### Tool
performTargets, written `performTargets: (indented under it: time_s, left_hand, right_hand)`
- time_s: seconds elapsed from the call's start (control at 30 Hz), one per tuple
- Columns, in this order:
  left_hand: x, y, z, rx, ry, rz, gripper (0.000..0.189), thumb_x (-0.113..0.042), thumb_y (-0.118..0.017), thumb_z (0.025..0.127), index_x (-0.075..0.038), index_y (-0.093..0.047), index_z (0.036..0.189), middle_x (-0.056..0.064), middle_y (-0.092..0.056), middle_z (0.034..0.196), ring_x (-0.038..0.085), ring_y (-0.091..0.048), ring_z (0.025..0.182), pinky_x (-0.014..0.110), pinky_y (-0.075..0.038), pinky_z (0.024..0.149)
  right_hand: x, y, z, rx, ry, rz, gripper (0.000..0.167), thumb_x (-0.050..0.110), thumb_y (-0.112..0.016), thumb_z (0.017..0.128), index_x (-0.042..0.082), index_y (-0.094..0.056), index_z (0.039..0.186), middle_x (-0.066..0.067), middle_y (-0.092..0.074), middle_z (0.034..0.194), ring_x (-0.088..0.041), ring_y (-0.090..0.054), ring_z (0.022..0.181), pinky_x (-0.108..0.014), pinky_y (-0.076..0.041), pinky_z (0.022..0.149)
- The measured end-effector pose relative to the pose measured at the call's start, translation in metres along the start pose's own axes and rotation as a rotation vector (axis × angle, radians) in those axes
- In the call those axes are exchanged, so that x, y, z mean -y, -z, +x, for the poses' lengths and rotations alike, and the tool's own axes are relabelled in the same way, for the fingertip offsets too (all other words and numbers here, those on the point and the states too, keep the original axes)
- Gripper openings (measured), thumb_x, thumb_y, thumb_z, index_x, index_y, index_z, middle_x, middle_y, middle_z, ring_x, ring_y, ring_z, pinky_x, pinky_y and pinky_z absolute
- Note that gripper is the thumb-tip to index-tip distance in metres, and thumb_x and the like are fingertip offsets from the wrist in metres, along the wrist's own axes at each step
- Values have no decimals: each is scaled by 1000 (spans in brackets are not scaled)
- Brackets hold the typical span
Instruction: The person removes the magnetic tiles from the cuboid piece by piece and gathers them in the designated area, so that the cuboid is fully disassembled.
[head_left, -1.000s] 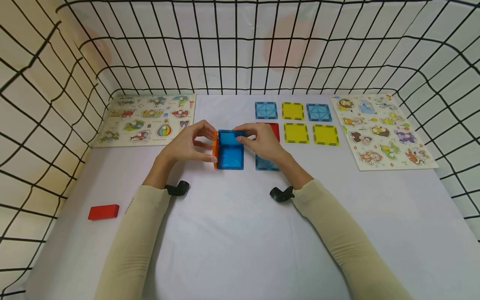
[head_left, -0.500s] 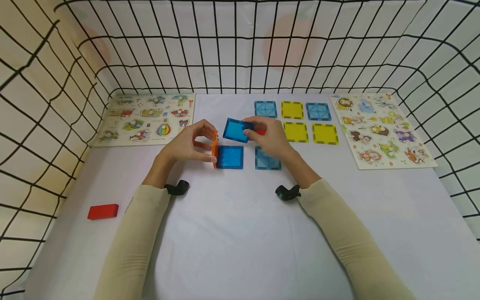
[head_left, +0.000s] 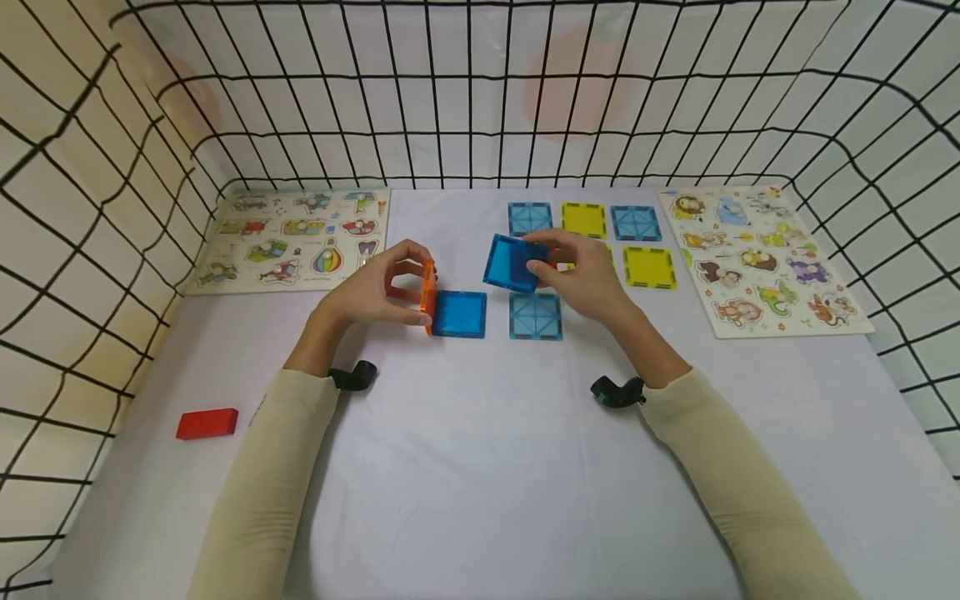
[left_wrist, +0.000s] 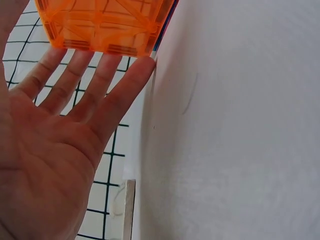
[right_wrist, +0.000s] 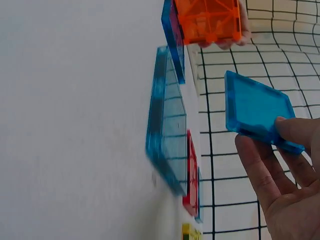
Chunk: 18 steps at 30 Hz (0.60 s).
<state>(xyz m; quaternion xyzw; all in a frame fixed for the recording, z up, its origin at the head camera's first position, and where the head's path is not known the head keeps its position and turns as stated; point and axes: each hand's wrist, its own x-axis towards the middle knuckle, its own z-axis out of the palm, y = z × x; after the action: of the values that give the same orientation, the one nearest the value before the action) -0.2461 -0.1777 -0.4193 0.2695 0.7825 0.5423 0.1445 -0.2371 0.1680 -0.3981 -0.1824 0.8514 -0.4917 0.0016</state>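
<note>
My left hand (head_left: 378,287) grips an orange magnetic tile (head_left: 428,297) by its edges, holding it upright. That tile stands along the left side of a dark blue magnetic tile (head_left: 461,314) lying flat. Raised and tilted, another dark blue magnetic tile (right_wrist: 257,107) is pinched between the thumb and fingers of my right hand (head_left: 585,271). Below the raised tile in the head view lies a pale blue tile (head_left: 536,317). A red tile (right_wrist: 191,172) shows in the right wrist view but is mostly hidden in the head view.
Pale blue tiles (head_left: 529,218) and yellow tiles (head_left: 649,267) lie in rows at the back right. Picture puzzle boards flank them, one at left (head_left: 300,242) and one at right (head_left: 772,267). A red block (head_left: 207,423) is at front left. Black wire mesh (head_left: 450,104) encloses the table.
My right hand has lifted its blue tile from behind the flat blue one and carried it to the right. The left hand stays in place with the orange tile.
</note>
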Motion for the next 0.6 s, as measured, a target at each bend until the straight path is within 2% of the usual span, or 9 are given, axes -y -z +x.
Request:
performTargets:
  time_s: [0.17,0.37,0.6]
  left_hand:
    - [-4,0,-1,9,22,-13,79,1,-90,71,-2,-44,136,20,-52,134,35,-54,129,55,-54,103]
    - [-23,-3,-6,35,26,-34,76,2,-88,74,1,-44,135,28,-53,136,41,-52,130,56,-52,106]
    - [-30,-4,-7,48,37,-45,78,4,-87,74,4,-40,137,28,-51,137,38,-51,130,56,-51,107]
  right_hand:
    - [-8,16,-9,-18,-16,-4,36,23,-70,99,22,-66,135,-5,-67,130,-24,-70,103,-16,-59,75]
    - [-17,35,-20,-19,-41,-31,35,22,-70,100,19,-66,134,-7,-67,128,-26,-71,102,-15,-58,74]
    - [-33,56,-35,-2,-50,-31,34,20,-68,101,13,-66,134,-10,-65,132,-30,-69,105,-19,-60,73]
